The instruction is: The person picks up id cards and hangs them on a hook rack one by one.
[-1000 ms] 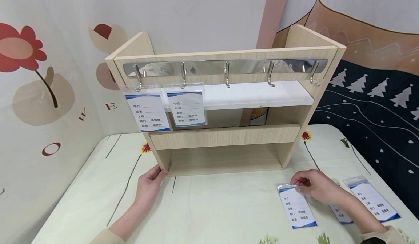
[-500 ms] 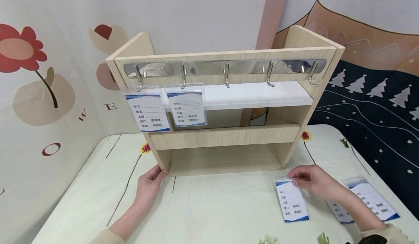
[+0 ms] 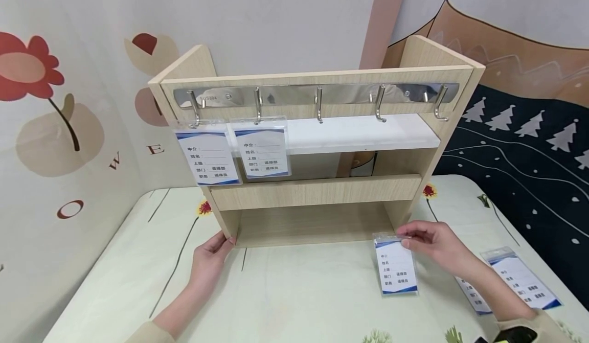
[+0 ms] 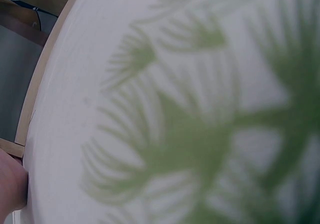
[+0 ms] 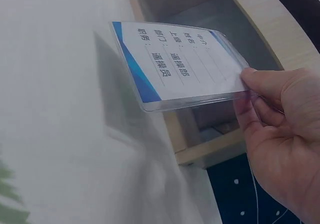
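My right hand [image 3: 439, 246] pinches the top edge of a badge [image 3: 397, 267] between thumb and fingers. In the right wrist view the badge [image 5: 175, 67], in a clear plastic sleeve with blue corners, is tilted and casts a shadow on the cloth. The lower left corner of a small wooden shelf [image 3: 317, 193] is gripped by my left hand [image 3: 212, 258]. Across the shelf's upper board runs a metal hook rail [image 3: 294, 95] with several hooks. One badge [image 3: 209, 158] hangs from the leftmost hook, and another badge [image 3: 262, 153] from the hook beside it.
Two more badges lie at the right on the cloth-covered table [image 3: 294, 297]: one badge [image 3: 522, 279] in plain view, the other badge [image 3: 474, 296] partly behind my right forearm. Printed curtains [image 3: 294, 21] stand behind and beside the shelf.
My right hand has lifted the badge and carried it left and toward the shelf's lower right corner. The left hand stays at the lower left corner.
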